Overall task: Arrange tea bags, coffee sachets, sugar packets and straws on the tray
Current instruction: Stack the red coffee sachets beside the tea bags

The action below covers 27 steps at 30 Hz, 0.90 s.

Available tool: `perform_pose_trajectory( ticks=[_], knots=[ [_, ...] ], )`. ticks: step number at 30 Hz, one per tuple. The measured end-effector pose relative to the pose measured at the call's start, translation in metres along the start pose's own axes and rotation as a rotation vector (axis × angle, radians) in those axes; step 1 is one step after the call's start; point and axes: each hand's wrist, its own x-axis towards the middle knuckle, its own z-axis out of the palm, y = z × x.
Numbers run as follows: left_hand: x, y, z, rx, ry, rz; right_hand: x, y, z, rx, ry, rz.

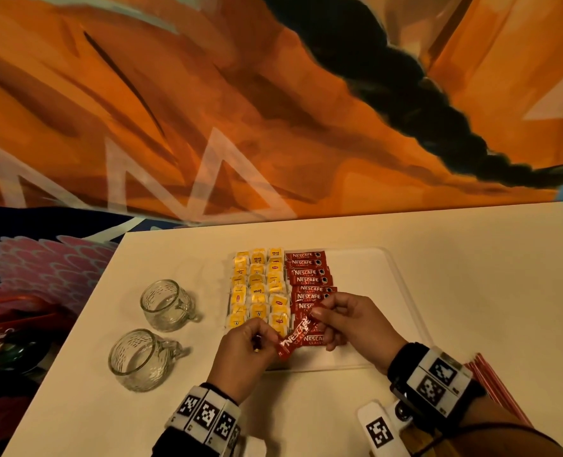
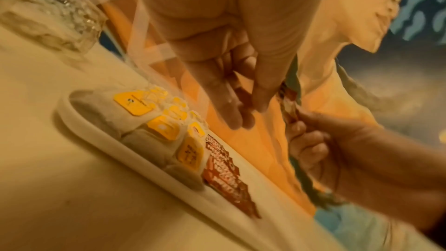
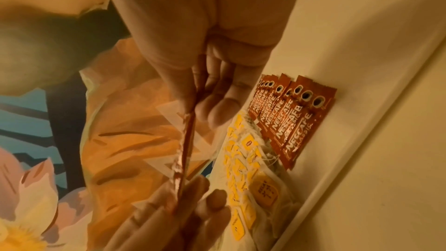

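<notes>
White table (image 1: 471, 258); on it a white tray (image 1: 372, 258), two glass mugs (image 1: 166, 305), red-striped straws (image 1: 494, 380) at right

**Where things lie on the table**

The tray (image 1: 385, 268) sits on the table (image 1: 471, 258), near its middle. On the tray's left part lie the tea bags (image 1: 258, 288) in three columns; the coffee sachets (image 1: 308, 275) lie in a column just to their right, overlapping one another. The tray's right part is bare. Two glass cups (image 1: 166, 305) stand on the table left of the tray, one nearer than the other. At the near right edge of the table lie the straws (image 1: 494, 384).
</notes>
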Motion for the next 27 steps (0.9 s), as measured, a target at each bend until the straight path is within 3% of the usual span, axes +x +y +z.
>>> perform_pose_trajectory(
  ticks=[3, 5, 9, 12, 15, 19, 22, 27],
  knots=[
    [0.004, 0.009, 0.004, -0.423, 0.004, -0.25, 0.001, 0.002, -0.002, 0.055, 0.053, -0.008],
    [0.005, 0.016, 0.005, -0.549, -0.03, -0.293, 0.001, 0.003, -0.001, 0.083, 0.055, -0.013],
    [-0.001, 0.017, 0.005, -0.481, -0.026, -0.17, -0.001, 0.004, -0.003, 0.046, 0.003, -0.015],
    [0.001, 0.013, 0.004, -0.509, -0.043, -0.187, -0.004, 0.008, -0.011, -0.027, -0.046, -0.003],
    [0.0, 0.006, 0.005, -0.393, -0.098, -0.182, -0.006, 0.017, -0.023, -0.249, -0.064, -0.002],
    [0.001, -0.005, 0.006, -0.238, -0.101, -0.197, -0.005, 0.039, -0.048, -0.524, 0.009, 0.061],
    [0.005, -0.013, 0.001, -0.148, -0.047, -0.19, -0.003, 0.054, -0.061, -0.614, 0.036, 0.163],
    [0.002, -0.016, 0.002, 0.002, -0.072, -0.148, 0.002, 0.063, -0.06, -0.715, 0.089, 0.223]
  ],
)
